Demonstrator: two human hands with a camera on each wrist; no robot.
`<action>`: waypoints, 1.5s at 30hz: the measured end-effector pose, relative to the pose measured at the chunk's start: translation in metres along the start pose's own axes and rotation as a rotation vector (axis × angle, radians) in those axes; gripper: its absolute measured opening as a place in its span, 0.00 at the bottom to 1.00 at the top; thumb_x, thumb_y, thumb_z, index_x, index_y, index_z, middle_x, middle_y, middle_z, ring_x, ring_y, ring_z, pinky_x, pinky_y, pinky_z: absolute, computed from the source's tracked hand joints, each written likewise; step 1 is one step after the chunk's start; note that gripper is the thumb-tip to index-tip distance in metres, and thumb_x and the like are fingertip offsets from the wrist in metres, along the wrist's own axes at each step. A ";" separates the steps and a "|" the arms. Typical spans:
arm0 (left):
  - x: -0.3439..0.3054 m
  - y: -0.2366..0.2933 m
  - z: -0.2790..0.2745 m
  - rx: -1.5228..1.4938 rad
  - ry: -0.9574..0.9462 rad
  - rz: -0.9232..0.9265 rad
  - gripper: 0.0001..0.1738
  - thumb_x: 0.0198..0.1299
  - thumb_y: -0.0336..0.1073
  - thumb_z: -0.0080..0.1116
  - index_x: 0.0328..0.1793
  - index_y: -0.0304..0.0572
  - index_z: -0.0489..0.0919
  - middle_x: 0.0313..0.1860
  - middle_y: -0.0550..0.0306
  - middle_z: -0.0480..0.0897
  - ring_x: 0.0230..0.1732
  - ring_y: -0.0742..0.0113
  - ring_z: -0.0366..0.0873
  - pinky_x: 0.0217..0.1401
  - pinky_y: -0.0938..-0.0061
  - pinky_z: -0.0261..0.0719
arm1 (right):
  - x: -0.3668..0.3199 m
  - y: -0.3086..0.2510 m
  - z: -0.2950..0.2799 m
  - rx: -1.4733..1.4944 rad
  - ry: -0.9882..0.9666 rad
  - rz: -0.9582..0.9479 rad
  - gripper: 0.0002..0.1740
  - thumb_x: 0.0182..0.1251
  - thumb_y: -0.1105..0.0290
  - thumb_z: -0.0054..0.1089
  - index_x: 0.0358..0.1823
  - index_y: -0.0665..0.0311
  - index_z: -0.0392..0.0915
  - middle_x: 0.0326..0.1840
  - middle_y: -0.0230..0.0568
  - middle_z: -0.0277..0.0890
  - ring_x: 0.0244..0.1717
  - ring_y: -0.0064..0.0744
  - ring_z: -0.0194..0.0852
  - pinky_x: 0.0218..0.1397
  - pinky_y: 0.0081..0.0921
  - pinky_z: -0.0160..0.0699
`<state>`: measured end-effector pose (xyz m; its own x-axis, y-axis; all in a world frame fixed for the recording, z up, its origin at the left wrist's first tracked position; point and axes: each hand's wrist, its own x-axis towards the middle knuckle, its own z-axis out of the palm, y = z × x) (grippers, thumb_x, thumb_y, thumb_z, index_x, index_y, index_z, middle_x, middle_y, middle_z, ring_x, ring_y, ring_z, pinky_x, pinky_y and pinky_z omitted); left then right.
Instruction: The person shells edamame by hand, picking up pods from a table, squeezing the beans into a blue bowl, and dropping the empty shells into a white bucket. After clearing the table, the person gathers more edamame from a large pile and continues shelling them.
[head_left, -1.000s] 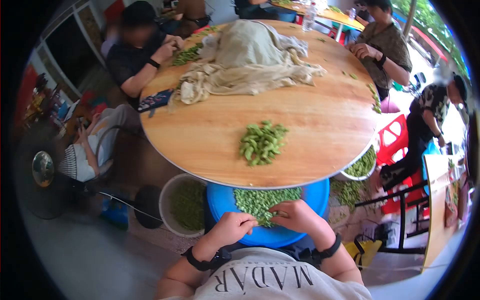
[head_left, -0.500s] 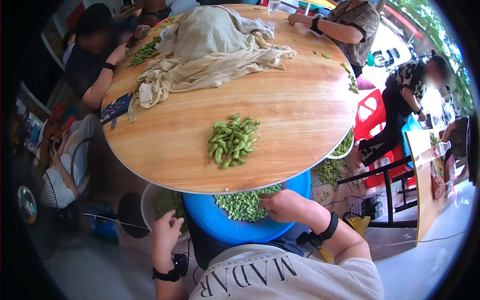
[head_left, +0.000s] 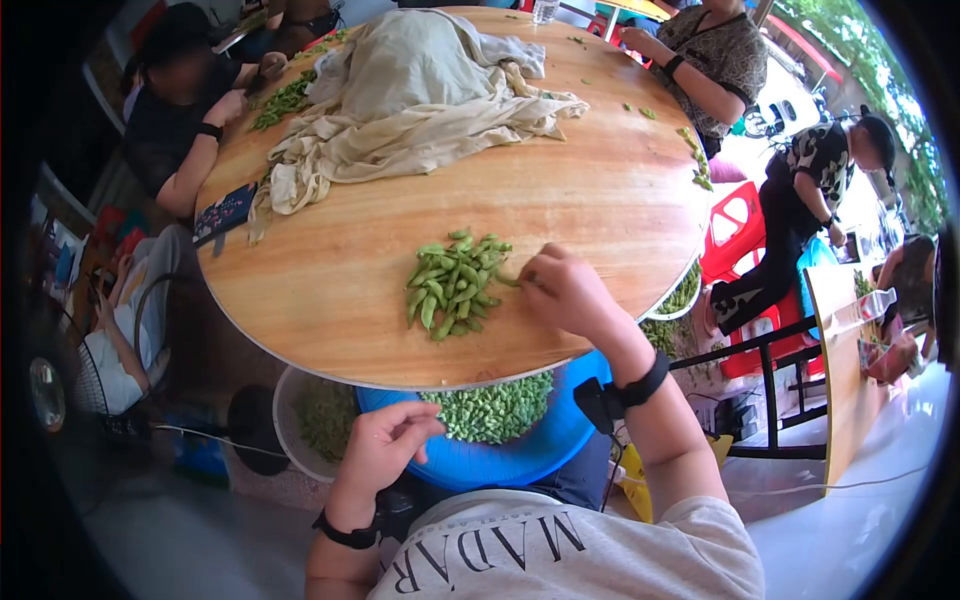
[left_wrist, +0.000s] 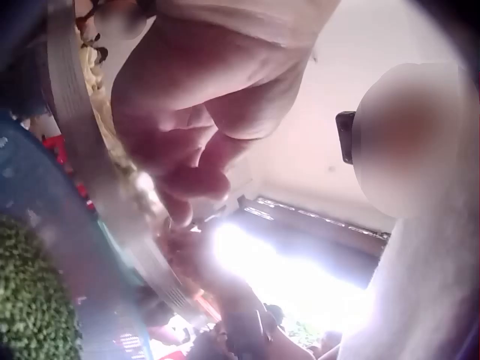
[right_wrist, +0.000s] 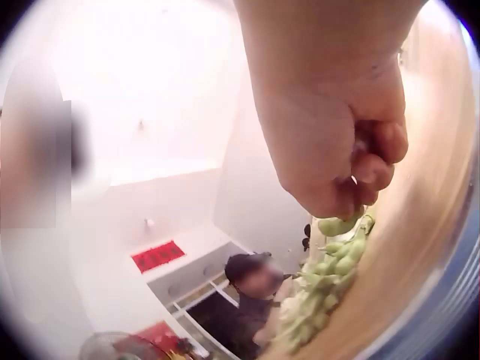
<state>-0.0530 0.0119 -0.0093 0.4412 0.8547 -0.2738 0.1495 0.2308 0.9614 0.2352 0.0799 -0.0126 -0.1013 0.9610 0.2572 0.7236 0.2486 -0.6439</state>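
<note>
Green pods (head_left: 455, 285) lie in a small pile on the round wooden table (head_left: 560, 210). At the pile's right edge my right hand (head_left: 572, 292) pinches one pod (head_left: 507, 279); the right wrist view shows that hand (right_wrist: 330, 112) with a pod (right_wrist: 336, 226) at its fingertips, beside the pile (right_wrist: 326, 285). My left hand (head_left: 384, 446) hovers over the left part of a blue basin (head_left: 560, 430) holding shelled green beans (head_left: 497, 408). In the left wrist view the left hand's (left_wrist: 210, 90) fingers are loosely bent, and nothing shows between them.
A cloth-covered mound (head_left: 410, 75) stands at the table's far side, with a dark patterned pouch (head_left: 225, 212) at the left edge. Buckets with greens (head_left: 318, 425) stand below the table. Several people sit or stand around, and red chairs (head_left: 735, 235) are at the right.
My right hand has moved up from the basin to the pod pile and taken hold of a pod. After parting from the right hand, my left hand has come back toward the basin.
</note>
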 end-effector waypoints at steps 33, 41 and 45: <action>-0.001 0.020 0.070 0.559 0.352 0.795 0.09 0.40 0.23 0.67 0.29 0.33 0.79 0.18 0.52 0.75 0.17 0.65 0.73 0.20 0.74 0.69 | -0.097 -0.096 0.015 0.966 -0.224 0.328 0.17 0.70 0.60 0.44 0.31 0.67 0.71 0.18 0.27 0.63 0.20 0.15 0.58 0.22 0.15 0.59; -0.001 0.016 0.069 -0.206 0.138 0.130 0.04 0.56 0.28 0.59 0.33 0.34 0.80 0.20 0.60 0.77 0.14 0.81 0.67 0.14 0.85 0.60 | -0.102 -0.090 0.023 0.711 -0.098 0.118 0.14 0.67 0.64 0.49 0.27 0.68 0.68 0.16 0.40 0.66 0.19 0.33 0.65 0.23 0.26 0.64; 0.006 0.008 0.064 -0.474 0.033 -0.036 0.07 0.59 0.31 0.54 0.33 0.34 0.79 0.20 0.59 0.77 0.12 0.80 0.63 0.12 0.85 0.56 | -0.106 -0.083 0.028 0.446 -0.033 -0.082 0.12 0.63 0.67 0.52 0.27 0.68 0.68 0.20 0.51 0.68 0.23 0.52 0.68 0.24 0.34 0.66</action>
<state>0.0072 -0.0106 -0.0049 0.4134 0.8550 -0.3133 -0.2592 0.4403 0.8596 0.1671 -0.0394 -0.0062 -0.1735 0.9374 0.3019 0.3479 0.3451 -0.8717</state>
